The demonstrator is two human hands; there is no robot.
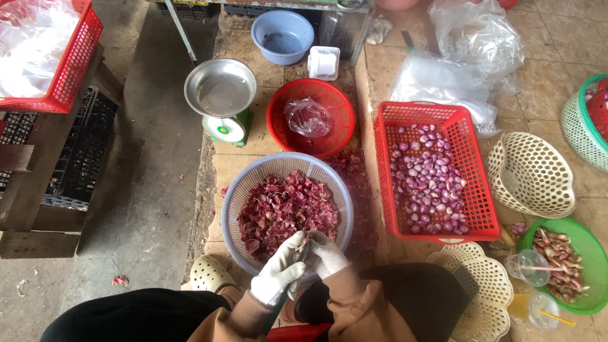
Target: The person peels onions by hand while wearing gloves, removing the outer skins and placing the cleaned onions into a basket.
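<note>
I see a red crate point(476, 166) up and right of the fingers, holding peeled shallots point(427, 183). Directly ahead of the fingers, a pale basket point(235, 196) heaped with purple skins point(285, 206). Beyond that, a red bowl point(329, 101) with a crumpled bag point(307, 117), and left of it a scale point(221, 95) with a steel pan. Far right of the fingers, a green bowl point(592, 253) of unpeeled shallots point(557, 256).

Both hands gloved white, meeting over the basket's near rim. Left hand point(278, 272) curled narrow; right hand point(326, 253) pinched close against it. Between the fingertips, a small shallot point(306, 241), mostly hidden; I cannot tell which hand grips it.
</note>
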